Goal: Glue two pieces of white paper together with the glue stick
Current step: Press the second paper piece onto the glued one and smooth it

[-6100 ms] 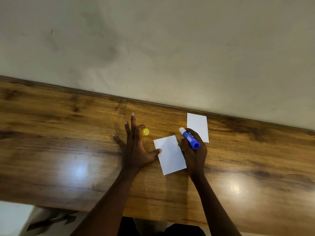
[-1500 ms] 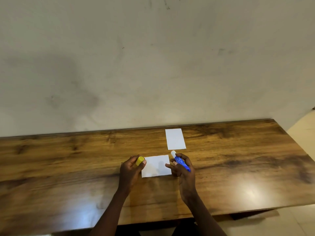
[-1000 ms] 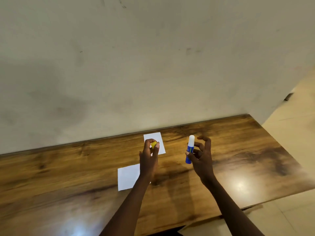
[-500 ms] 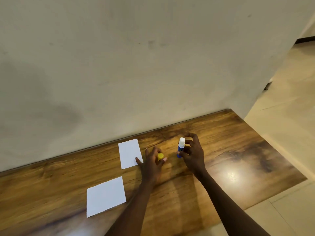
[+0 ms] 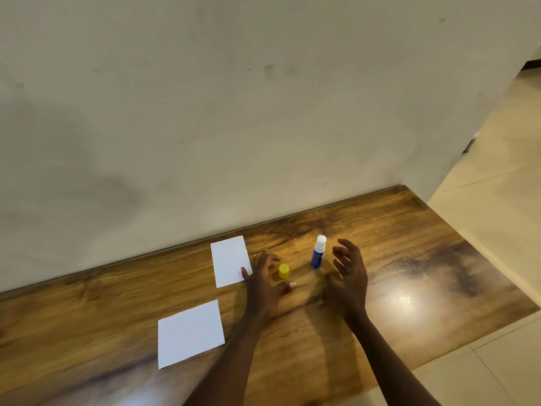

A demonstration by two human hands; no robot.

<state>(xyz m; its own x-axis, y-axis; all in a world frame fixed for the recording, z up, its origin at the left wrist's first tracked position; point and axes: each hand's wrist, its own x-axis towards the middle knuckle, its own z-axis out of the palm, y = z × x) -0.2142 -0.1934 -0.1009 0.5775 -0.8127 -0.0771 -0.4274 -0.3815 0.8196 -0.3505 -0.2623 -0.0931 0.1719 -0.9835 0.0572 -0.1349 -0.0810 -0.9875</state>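
Looking down at my hands, I see both of them empty with fingers spread. My left hand (image 5: 265, 284) lies low over the tabletop (image 5: 409, 259), palm down, its thumb reaching out to the right; whether the palm touches the wood I cannot tell. The yellow cap (image 5: 283, 271) stands just beside its fingers, between index finger and thumb, apart from them. My right hand (image 5: 348, 276) hovers with fingers curled and loose, holding nothing. The glue stick (image 5: 318, 252) stands upright on the wood just left of those fingers, with a small gap between; its blue body is at the bottom and its bare white tip points up. Cap and stick stand near each other, not touching.

Left of my left hand lies one piece of white paper (image 5: 230, 260), flat, close to the far edge of the tabletop where it meets the wall (image 5: 234, 112); my little finger reaches its lower right corner. The second piece of white paper (image 5: 190, 334) lies flat well apart from the first, nearer the near edge and further left. A bright glare sits on the wood to the right of my right hand, and pale floor tiles (image 5: 497, 200) run past the right edge of the tabletop.
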